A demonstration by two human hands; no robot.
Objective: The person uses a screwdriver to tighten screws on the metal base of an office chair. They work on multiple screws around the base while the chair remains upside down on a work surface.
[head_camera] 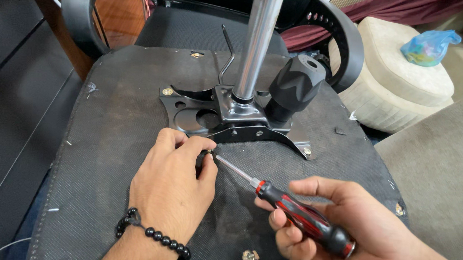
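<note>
While the left hand (173, 187) rests on the upturned underside of a chair seat (111, 140), its thumb and fingertips are pinched together on a small screw (210, 155) at the lower left corner of the black metal mounting plate (190, 115); a bracelet of black beads (154, 235) circles that wrist. Just beside it, the right hand (352, 229) is curled tight round the red and black handle of a screwdriver (290, 210), thumb laid along the top; the thin metal shaft slants up and left, and its tip meets the screw between the left fingers.

Beyond the fingers the plate lies flat on the dark fabric; a brass-coloured screw (167, 91) sits in its far left corner and another (307, 151) in its near right corner. From the plate's middle a polished steel column (258, 43) rises toward the camera's top edge; a large black knob (295, 86) juts out to its right, and a thin bent lever (227, 57) stands to its left. Curved black armrests (344, 41) frame the seat on both sides. Near the bottom edge a loose metal fitting (250, 256) lies on the fabric, close to the right hand.

Farther right stands a cream round pouffe (400, 90); on it rests a blue plastic bag (428, 46), knotted, its contents too blurred to tell.
</note>
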